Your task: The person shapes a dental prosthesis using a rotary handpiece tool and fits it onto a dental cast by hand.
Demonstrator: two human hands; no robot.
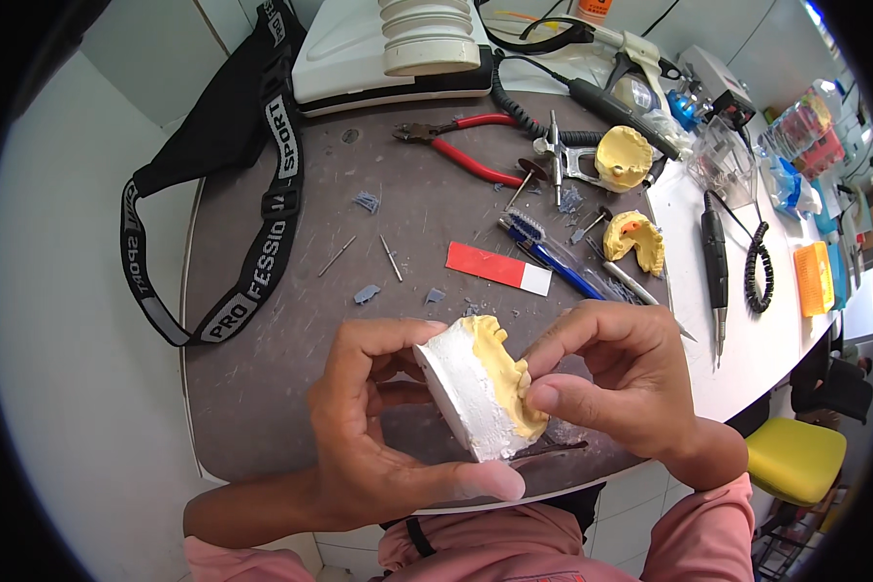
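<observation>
A dental plaster model point(463, 388), yellow at the tooth row and white at its thick base, is tilted on its side above the near edge of the bench. My left hand point(364, 417) grips the white base, fingers at the far end and thumb along the near end. My right hand point(616, 373) is closed in a pinch at the yellow teeth, with index finger and thumb touching a pale tooth in the row. The fingertips partly hide that tooth, so I cannot tell whether it is a separate piece.
Beyond my hands lie a red-and-white strip point(498, 269), blue pens point(567, 267), two thin burs point(391, 258) and blue wax scraps point(367, 294). Red-handled cutters point(466, 145), yellow plaster casts point(635, 242) and a black handpiece point(715, 272) sit farther off. A black strap point(281, 165) hangs at left.
</observation>
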